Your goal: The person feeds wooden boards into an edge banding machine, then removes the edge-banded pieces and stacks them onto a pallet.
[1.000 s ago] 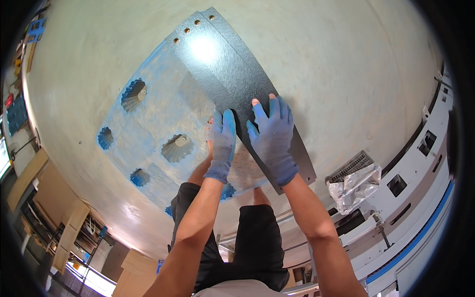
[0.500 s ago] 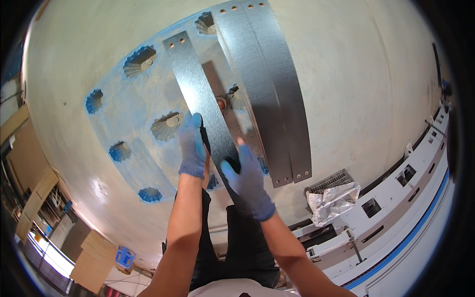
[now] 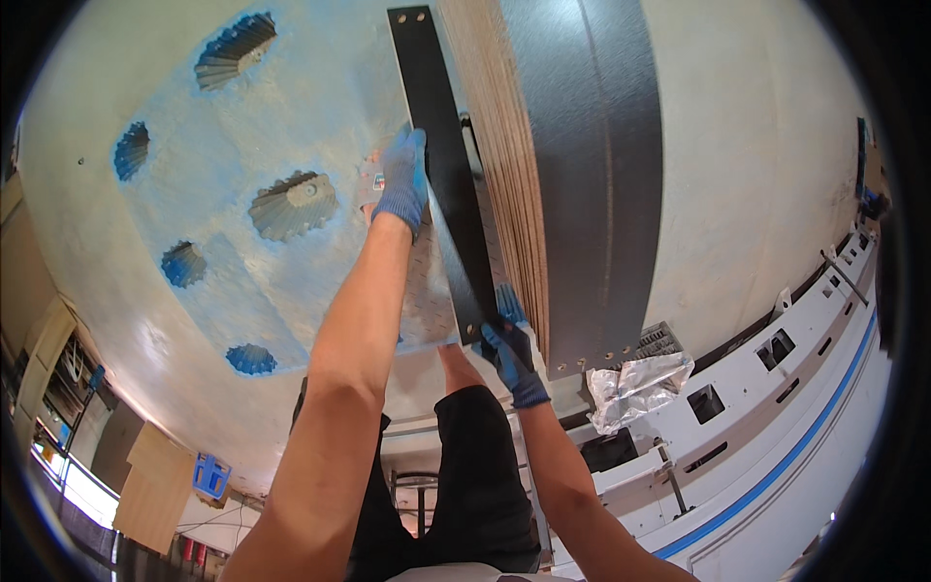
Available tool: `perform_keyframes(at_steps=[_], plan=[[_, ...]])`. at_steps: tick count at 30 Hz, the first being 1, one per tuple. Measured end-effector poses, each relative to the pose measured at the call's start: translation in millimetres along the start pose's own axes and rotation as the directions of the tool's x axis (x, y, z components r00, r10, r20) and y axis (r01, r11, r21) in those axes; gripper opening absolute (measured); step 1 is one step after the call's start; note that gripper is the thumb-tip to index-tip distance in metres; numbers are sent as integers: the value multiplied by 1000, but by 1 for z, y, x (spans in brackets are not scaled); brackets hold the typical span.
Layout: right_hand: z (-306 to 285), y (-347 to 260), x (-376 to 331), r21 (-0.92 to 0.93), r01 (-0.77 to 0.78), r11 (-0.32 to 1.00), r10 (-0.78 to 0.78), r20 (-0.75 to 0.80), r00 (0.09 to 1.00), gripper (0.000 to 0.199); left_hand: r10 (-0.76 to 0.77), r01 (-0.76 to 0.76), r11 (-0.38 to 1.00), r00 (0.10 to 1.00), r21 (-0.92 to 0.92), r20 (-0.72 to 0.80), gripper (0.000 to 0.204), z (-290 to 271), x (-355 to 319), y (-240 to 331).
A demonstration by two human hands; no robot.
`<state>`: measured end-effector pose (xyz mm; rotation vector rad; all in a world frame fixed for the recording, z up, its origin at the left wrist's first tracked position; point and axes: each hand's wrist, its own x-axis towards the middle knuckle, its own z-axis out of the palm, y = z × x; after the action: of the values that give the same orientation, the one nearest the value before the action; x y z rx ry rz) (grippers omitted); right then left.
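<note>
A long, narrow dark board strip [image 3: 448, 145], with two small holes at each end, is held tilted on its edge beside a stack of boards. My left hand [image 3: 405, 179], in a blue-coated glove, grips its left side above the middle. At the near end, my right hand [image 3: 514, 361], gloved alike, is closed around the strip's lower corner; some fingers are hidden. Just right of the strip stands the stack of dark-faced boards [image 3: 596, 184], with brown edges and holes along the near end. Partly hidden behind my left hand is a small grey and reddish object [image 3: 371, 182].
The pale curved surface [image 3: 747, 165] has several fluted, blue-rimmed recesses [image 3: 293, 206] on the left. A grey grate [image 3: 659, 341] and crumpled silver foil [image 3: 638, 390] lie at the right, beside a long white slotted rail [image 3: 747, 407]. A blue crate [image 3: 210, 475] sits low at left.
The strip has moved right, close to the stack, and tipped onto its edge. My left hand has gone farther up, and my right hand has shifted to the near end. The view has shifted too.
</note>
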<state>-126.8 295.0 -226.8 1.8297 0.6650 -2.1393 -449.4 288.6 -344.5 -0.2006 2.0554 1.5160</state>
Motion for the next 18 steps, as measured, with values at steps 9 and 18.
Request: perform_keyframes(at_steps=[9, 18], plan=[[-28, 50, 109, 614, -25, 789, 70, -49, 996, 21, -158, 165, 974, 986, 154, -57, 70, 26, 23, -26], [-25, 50, 144, 597, 10, 802, 103, -156, 982, 15, -52, 55, 891, 998, 450, -19, 66, 26, 19, -20]])
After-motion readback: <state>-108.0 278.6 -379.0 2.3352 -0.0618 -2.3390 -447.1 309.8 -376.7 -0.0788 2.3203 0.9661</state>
